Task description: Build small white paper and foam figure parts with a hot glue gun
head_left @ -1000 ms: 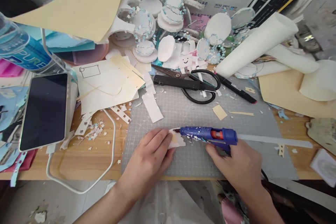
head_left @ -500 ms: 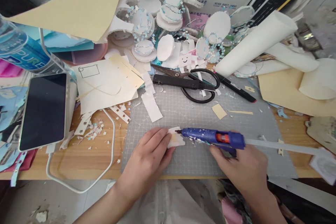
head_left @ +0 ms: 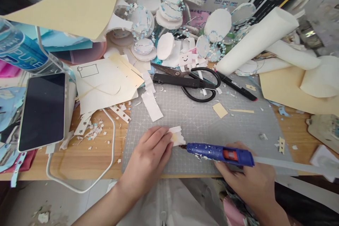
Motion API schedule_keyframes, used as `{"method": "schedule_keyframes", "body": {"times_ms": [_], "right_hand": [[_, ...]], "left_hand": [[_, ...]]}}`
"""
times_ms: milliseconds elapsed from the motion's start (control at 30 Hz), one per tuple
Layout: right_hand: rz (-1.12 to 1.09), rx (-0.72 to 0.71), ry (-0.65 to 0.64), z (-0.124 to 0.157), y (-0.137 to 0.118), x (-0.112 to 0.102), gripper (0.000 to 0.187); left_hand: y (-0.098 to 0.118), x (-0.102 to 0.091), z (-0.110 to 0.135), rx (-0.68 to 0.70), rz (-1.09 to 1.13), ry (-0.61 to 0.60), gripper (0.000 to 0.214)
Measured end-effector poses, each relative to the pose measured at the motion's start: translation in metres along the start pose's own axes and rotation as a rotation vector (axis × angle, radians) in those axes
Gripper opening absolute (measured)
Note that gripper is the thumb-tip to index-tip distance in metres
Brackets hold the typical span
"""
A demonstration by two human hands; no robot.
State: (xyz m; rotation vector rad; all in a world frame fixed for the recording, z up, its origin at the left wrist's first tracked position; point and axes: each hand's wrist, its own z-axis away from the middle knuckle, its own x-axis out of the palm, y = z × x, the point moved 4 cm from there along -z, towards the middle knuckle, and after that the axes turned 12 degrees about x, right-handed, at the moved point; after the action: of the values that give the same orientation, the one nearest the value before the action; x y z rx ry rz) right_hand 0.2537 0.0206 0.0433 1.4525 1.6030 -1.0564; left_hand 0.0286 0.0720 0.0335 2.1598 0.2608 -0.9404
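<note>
My left hand [head_left: 152, 155] lies on the grey cutting mat [head_left: 197, 120], its fingers together and pressing on a small white paper piece [head_left: 178, 135] with torn edges and a yellowish patch. The fingers cover the paper's left part. My right hand [head_left: 247, 180] is closed round a blue glue gun [head_left: 209, 152], hiding its handle. A long translucent glue stick [head_left: 286, 164] sticks out of the gun's back. The dark nozzle points left, by the lower right corner of the paper. Behind my hands lie a white paper strip [head_left: 152, 106] and a cream paper square [head_left: 220, 110].
Black-handled scissors [head_left: 214, 93], a black cutter knife [head_left: 176, 80] and a black pen [head_left: 238, 86] lie behind. White foam discs [head_left: 169, 17] and paper rolls [head_left: 259, 40] crowd the back. At left stand a phone [head_left: 42, 111], a white cable [head_left: 113, 141] and a water bottle [head_left: 23, 49].
My right hand has drawn the glue gun toward me and slightly right, so its nozzle has moved from the paper's upper part to its lower corner. My left hand stays on the paper.
</note>
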Motion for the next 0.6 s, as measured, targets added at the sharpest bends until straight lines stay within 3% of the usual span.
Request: {"method": "schedule_keyframes", "body": {"times_ms": [600], "right_hand": [[-0.043, 0.052, -0.064, -0.0051, -0.0015, 0.0026, 0.021]], "left_hand": [[-0.0002, -0.0001, -0.0023, 0.018, -0.015, 0.008, 0.021]]}}
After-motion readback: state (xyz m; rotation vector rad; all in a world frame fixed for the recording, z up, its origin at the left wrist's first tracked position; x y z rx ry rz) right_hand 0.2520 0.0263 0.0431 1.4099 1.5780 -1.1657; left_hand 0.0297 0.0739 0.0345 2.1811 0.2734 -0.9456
